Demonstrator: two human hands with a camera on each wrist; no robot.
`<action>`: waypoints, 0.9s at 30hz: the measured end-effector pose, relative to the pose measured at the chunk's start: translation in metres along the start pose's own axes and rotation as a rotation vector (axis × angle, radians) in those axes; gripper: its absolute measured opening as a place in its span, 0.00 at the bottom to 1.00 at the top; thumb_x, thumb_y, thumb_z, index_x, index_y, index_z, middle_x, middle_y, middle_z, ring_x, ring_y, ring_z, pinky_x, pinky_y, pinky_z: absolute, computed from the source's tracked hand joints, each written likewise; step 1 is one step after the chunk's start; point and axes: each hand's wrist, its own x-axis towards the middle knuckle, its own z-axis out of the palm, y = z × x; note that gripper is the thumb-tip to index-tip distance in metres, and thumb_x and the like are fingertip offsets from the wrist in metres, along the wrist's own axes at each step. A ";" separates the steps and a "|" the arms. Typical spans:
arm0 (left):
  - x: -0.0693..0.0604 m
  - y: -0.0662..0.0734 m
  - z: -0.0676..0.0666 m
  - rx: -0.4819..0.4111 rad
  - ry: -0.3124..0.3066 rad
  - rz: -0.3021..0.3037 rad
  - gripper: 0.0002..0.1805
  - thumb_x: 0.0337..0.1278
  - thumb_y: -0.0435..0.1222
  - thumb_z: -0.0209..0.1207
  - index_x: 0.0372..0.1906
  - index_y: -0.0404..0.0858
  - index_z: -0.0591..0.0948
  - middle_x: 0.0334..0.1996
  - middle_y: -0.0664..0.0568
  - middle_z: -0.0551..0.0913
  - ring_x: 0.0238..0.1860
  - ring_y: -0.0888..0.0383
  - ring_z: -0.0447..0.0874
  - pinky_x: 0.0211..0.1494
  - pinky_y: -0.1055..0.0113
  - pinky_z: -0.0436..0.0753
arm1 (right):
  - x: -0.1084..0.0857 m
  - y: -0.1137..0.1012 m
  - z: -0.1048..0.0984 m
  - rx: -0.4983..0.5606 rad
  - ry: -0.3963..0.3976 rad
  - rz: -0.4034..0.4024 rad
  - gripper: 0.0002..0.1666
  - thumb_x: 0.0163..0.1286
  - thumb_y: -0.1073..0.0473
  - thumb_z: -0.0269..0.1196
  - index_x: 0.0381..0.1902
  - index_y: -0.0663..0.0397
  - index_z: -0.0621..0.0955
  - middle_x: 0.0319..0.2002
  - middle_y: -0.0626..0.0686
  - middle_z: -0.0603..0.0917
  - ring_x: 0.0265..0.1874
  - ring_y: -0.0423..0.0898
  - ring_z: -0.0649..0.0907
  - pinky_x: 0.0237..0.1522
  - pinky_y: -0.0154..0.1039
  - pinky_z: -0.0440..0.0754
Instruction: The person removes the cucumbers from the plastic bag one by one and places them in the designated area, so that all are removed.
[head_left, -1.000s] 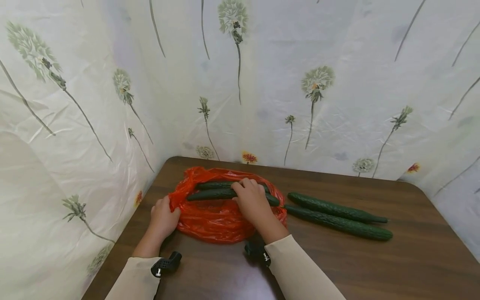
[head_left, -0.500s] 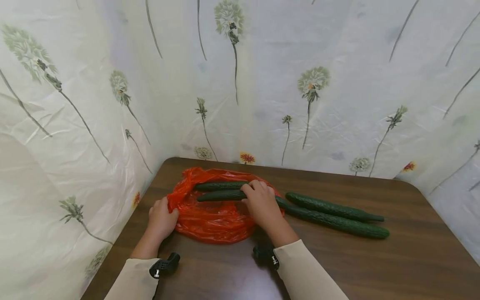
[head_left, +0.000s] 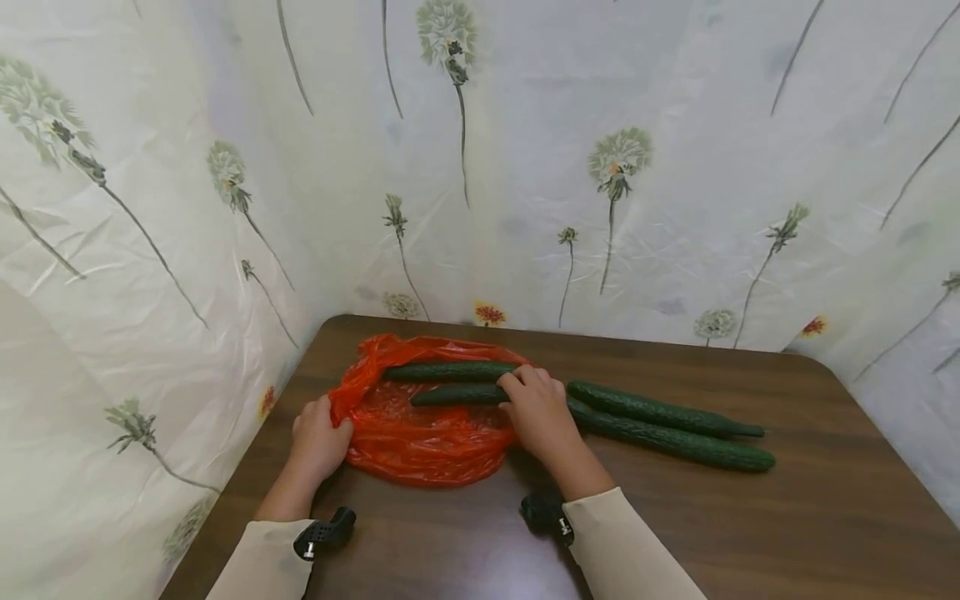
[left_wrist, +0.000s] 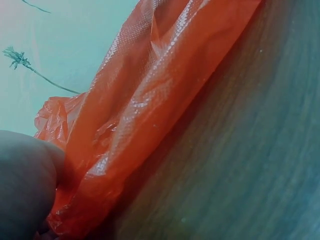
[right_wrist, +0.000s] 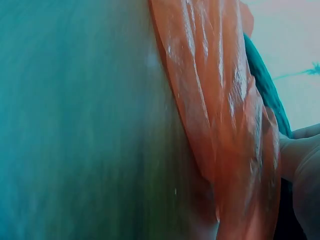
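My left hand [head_left: 317, 439] grips the left edge of a red plastic bag [head_left: 420, 462], which lies spread on the table with its mouth facing up. My right hand [head_left: 542, 415] holds a dark green cucumber [head_left: 453, 395] over the bag's right side; the fingers hide its right part. Behind it, a second cucumber [head_left: 442, 372] lies at the bag's mouth, its right end hidden by the hand. In the left wrist view the thumb presses on the bag plastic [left_wrist: 130, 115]. A cucumber [right_wrist: 267, 85] shows past the bag's edge in the right wrist view.
Two cucumbers lie side by side on the brown wooden table [head_left: 750, 533], right of the bag: a rear one [head_left: 660, 408] and a front one [head_left: 682, 444]. A curtain [head_left: 525, 167] printed with dandelions hangs close behind the table and along its left side.
My right hand has moved right with its cucumber, whose left end has slid right across the bag's mouth. The other cucumber in the bag shows more. My left hand keeps its grip.
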 end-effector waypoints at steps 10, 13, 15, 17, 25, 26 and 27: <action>-0.001 0.002 -0.001 -0.007 -0.005 0.016 0.27 0.68 0.36 0.55 0.65 0.22 0.71 0.56 0.26 0.75 0.59 0.27 0.69 0.64 0.36 0.66 | -0.011 0.012 -0.010 0.002 0.048 0.025 0.20 0.68 0.55 0.73 0.56 0.45 0.82 0.53 0.52 0.80 0.53 0.56 0.78 0.53 0.57 0.75; -0.004 0.001 -0.002 0.000 0.002 0.023 0.26 0.67 0.35 0.55 0.64 0.22 0.71 0.55 0.26 0.76 0.58 0.28 0.70 0.65 0.36 0.65 | -0.014 0.014 -0.012 -0.010 0.056 0.017 0.20 0.67 0.56 0.74 0.55 0.45 0.83 0.53 0.52 0.80 0.52 0.55 0.78 0.52 0.57 0.76; -0.007 -0.001 -0.004 0.003 0.001 0.017 0.26 0.67 0.35 0.55 0.64 0.21 0.71 0.55 0.25 0.76 0.58 0.28 0.70 0.65 0.36 0.64 | -0.016 0.015 -0.013 -0.012 0.059 0.009 0.20 0.67 0.56 0.74 0.55 0.45 0.83 0.53 0.52 0.81 0.52 0.55 0.79 0.52 0.56 0.76; -0.009 -0.002 -0.006 0.002 -0.001 0.007 0.26 0.68 0.35 0.55 0.63 0.22 0.71 0.55 0.26 0.76 0.58 0.28 0.70 0.64 0.36 0.65 | -0.018 0.016 -0.013 -0.009 0.068 0.001 0.20 0.67 0.56 0.74 0.56 0.45 0.83 0.53 0.52 0.81 0.52 0.55 0.79 0.52 0.56 0.76; -0.004 0.002 -0.004 0.000 0.001 0.038 0.25 0.68 0.35 0.55 0.63 0.22 0.72 0.56 0.25 0.76 0.58 0.26 0.70 0.64 0.35 0.65 | -0.030 0.028 -0.020 -0.034 0.145 -0.007 0.22 0.63 0.58 0.76 0.55 0.46 0.84 0.52 0.52 0.82 0.52 0.56 0.80 0.52 0.58 0.78; -0.004 0.002 -0.003 -0.005 -0.001 0.038 0.25 0.68 0.35 0.55 0.63 0.23 0.72 0.56 0.25 0.76 0.58 0.27 0.70 0.64 0.35 0.65 | -0.032 0.030 -0.021 -0.041 0.144 -0.009 0.22 0.63 0.58 0.77 0.55 0.45 0.84 0.52 0.52 0.82 0.51 0.56 0.80 0.52 0.58 0.78; -0.004 0.002 -0.002 -0.007 0.001 0.041 0.24 0.67 0.35 0.55 0.62 0.23 0.72 0.55 0.25 0.76 0.59 0.27 0.70 0.65 0.36 0.64 | -0.035 0.032 -0.022 -0.049 0.142 -0.011 0.22 0.63 0.58 0.77 0.54 0.45 0.84 0.52 0.52 0.82 0.51 0.56 0.80 0.51 0.58 0.79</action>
